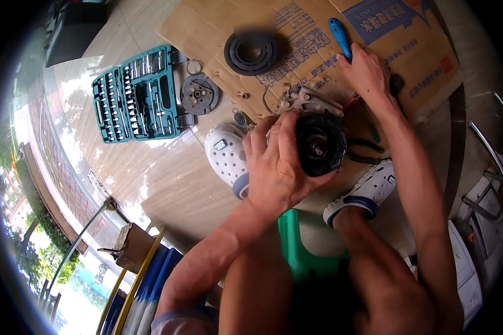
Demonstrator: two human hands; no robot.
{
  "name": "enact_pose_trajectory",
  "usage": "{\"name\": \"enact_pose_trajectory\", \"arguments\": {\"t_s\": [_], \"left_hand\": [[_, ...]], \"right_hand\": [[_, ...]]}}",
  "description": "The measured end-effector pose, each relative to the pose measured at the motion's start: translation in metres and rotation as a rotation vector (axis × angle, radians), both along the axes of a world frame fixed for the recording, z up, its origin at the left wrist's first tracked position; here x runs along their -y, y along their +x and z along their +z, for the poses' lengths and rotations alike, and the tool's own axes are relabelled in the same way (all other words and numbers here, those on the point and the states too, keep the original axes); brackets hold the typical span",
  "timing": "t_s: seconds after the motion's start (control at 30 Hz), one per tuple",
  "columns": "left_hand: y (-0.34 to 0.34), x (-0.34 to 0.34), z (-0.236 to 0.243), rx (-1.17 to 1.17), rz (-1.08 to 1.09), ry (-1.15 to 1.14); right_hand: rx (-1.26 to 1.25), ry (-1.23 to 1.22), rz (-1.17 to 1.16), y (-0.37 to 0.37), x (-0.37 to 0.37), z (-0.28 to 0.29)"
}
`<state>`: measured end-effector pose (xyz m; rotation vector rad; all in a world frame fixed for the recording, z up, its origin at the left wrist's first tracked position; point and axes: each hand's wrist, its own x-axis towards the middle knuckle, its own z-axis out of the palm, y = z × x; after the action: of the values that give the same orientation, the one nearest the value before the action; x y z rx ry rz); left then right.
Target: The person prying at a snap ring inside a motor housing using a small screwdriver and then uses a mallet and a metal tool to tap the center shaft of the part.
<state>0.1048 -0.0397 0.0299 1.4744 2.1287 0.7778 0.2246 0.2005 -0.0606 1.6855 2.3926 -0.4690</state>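
Assy. (320,146): round black end facing up, w/ a deep dark recess and a small shaft tip at its ctr.; rim surface dark and rough-looking. Adjoining on the far side is a dull grey metal body w/ round bosses. Loc.: held above the floor between the white shoes (226,151), just short of the flattened cardboard (207,28).

L hand (276,159): clamped on the assy., fingers curved over the far-left side of the black end, thumb along the near edge, back of hand up. L forearm rises diag. to the right.

R hand (366,72): extended over the cardboard, palm down, fingers at the near end of the blue tool handle (340,37); handle points away and slightly left. Cannot tell from here whether those fingers are fully closed on it. R forearm runs up and left.

Adj. items: grooved black ring (235,53) on the cardboard; round metal disc (200,95) beside the open green socket case (137,95); dark-handled pliers (369,151) right of the assy.
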Motion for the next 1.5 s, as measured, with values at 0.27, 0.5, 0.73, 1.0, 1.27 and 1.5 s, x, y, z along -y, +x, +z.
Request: {"name": "enact_pose_trajectory", "arguments": {"t_s": [0.27,0.5,0.73,1.0,1.27,1.5], "left_hand": [[-0.002,-0.001,-0.012,0.059,0.033,0.092],[-0.004,-0.003,-0.013,0.100,0.064,0.149],[-0.018,0.001,-0.013,0.172,0.046,0.135],[-0.055,-0.028,-0.019,0.467,-0.413,-0.026],[-0.056,-0.020,-0.031,0.713,-0.312,-0.017],[-0.018,0.016,-0.020,0.278,0.029,0.062]], "right_hand": [[-0.594,-0.424,0.117,0.040,0.074,0.064],[-0.694,-0.875,0.185,0.071,0.076,0.056],[-0.923,-1.143,-0.125,0.056,0.080,0.066],[-1.024,-1.017,-0.552,0.118,0.155,0.077],[-0.918,-0.956,-0.597,0.122,0.170,0.068],[-0.734,-0.923,-0.257,0.106,0.153,0.094]]}}
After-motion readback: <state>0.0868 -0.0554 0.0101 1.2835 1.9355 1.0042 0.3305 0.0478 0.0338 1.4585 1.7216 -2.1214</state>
